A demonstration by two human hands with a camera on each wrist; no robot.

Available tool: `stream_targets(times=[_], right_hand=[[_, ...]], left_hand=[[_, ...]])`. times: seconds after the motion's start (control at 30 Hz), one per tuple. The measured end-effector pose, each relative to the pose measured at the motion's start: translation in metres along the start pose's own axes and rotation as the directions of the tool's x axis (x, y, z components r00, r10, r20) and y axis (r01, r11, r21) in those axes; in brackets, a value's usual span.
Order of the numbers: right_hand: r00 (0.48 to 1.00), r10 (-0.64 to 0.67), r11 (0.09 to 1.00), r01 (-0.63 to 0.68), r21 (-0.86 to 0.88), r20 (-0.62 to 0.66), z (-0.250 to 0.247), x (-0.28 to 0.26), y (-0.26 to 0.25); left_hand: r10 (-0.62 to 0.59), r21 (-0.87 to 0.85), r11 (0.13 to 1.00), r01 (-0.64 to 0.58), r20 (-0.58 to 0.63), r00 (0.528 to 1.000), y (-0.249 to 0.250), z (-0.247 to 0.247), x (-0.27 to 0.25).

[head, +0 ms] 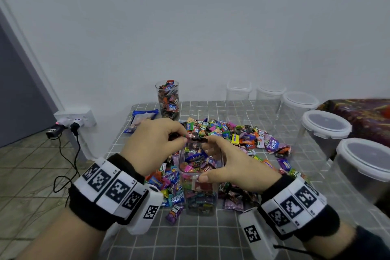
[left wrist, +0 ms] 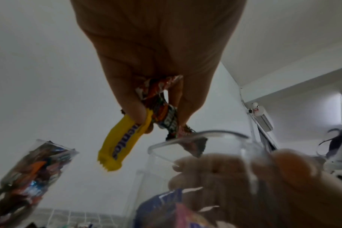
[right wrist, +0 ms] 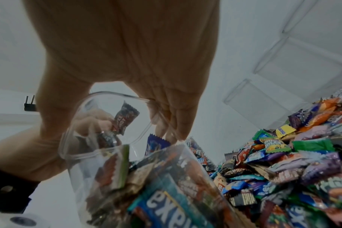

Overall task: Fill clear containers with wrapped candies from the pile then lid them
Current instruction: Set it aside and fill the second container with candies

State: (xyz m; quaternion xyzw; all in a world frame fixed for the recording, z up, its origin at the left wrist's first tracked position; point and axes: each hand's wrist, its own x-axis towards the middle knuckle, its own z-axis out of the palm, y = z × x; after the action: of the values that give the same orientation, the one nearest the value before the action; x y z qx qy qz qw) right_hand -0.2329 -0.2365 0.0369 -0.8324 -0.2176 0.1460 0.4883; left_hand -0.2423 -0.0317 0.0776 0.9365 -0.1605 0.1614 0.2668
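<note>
I am holding a small bunch of wrapped candies in my left hand, fingertips pinching a yellow piece and a couple of dark ones just above the open mouth of the clear container. My right hand is wrapping the container near its rim, thumb on the near wall and fingers on the far side, so that grip is steadying it on the tabletop.

The candies are looking light and crinkly, the wrappers slick; I judge they are likely to slide out of a loose pinch, so I am taking them by the twisted ends and bodies together. The container is looking thin-walled and stiff, already mostly full, so it is probably bottom-heavy enough to stand, yet a squeeze near the rim could flex it.

The pile is lying just behind and to the right of the container, some pieces touching its base. A filled container is standing at the back edge, and empty lidded containers are lining the right side. Open room is lying in front of me on the tabletop; the left edge is close to my left wrist, so I am keeping drops centred over the mouth.
</note>
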Motion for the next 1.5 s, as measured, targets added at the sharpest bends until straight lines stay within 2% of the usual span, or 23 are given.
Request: stream_targets(times=[0.17,0.37,0.53,0.63,0.87,0.97,1.07,1.17,1.23,1.33,1.4,1.43,1.5], right_hand=[[1.0,-0.021,0.999,0.02,0.026,0.006,0.0,0.001,0.001],[0.998,-0.062,0.997,0.063,0.048,-0.008,0.002,0.003,0.003],[0.996,-0.085,0.993,0.086,0.079,-0.013,0.003,0.004,0.005],[0.997,-0.074,0.997,0.074,0.032,-0.015,0.002,0.005,0.006],[1.0,-0.018,0.999,0.018,0.031,-0.003,0.001,0.002,0.005],[1.0,-0.009,1.0,0.009,0.024,0.002,0.001,0.001,0.004],[1.0,-0.007,1.0,0.007,0.008,-0.005,0.001,0.001,0.003],[1.0,-0.021,0.999,0.022,-0.032,0.021,-0.002,0.0,0.005],[1.0,-0.026,1.0,0.026,0.014,0.01,-0.005,-0.003,0.005],[0.991,-0.006,0.996,0.018,0.087,-0.136,-0.015,0.0,0.008],[0.977,0.004,1.0,-0.004,0.0,-0.213,-0.026,0.0,0.007],[0.979,0.013,0.994,-0.035,-0.105,-0.202,-0.032,0.0,0.008],[0.991,0.119,0.92,-0.13,-0.369,-0.053,-0.041,-0.002,0.012]], left_hand=[[0.056,-0.014,0.998,-0.055,0.048,0.997,0.014,0.006,0.0],[0.067,-0.044,0.997,-0.064,0.094,0.993,0.025,0.014,0.006],[0.04,-0.206,0.978,-0.009,0.148,0.988,0.023,0.022,0.007],[0.013,-0.295,0.955,0.032,0.151,0.988,0.021,0.023,0.006],[-0.005,-0.336,0.942,0.011,0.017,1.0,0.016,0.016,0.006],[-0.02,-0.29,0.957,0.0,-0.068,0.998,0.011,0.013,0.006],[-0.079,-0.265,0.963,0.048,-0.105,0.991,0.002,0.008,0.005],[-0.145,-0.119,0.983,0.143,-0.009,0.989,-0.013,0.004,0.003],[-0.185,0.004,0.983,0.185,0.085,0.979,-0.024,0.003,0.001],[-0.231,0.168,0.967,0.192,0.253,0.94,-0.035,0.004,-0.003],[-0.248,0.292,0.946,0.138,0.382,0.89,-0.04,0.008,-0.005],[-0.257,0.325,0.939,0.112,0.447,0.857,-0.042,0.011,-0.007],[-0.253,0.292,0.952,0.089,0.591,0.766,-0.047,0.02,-0.011]])
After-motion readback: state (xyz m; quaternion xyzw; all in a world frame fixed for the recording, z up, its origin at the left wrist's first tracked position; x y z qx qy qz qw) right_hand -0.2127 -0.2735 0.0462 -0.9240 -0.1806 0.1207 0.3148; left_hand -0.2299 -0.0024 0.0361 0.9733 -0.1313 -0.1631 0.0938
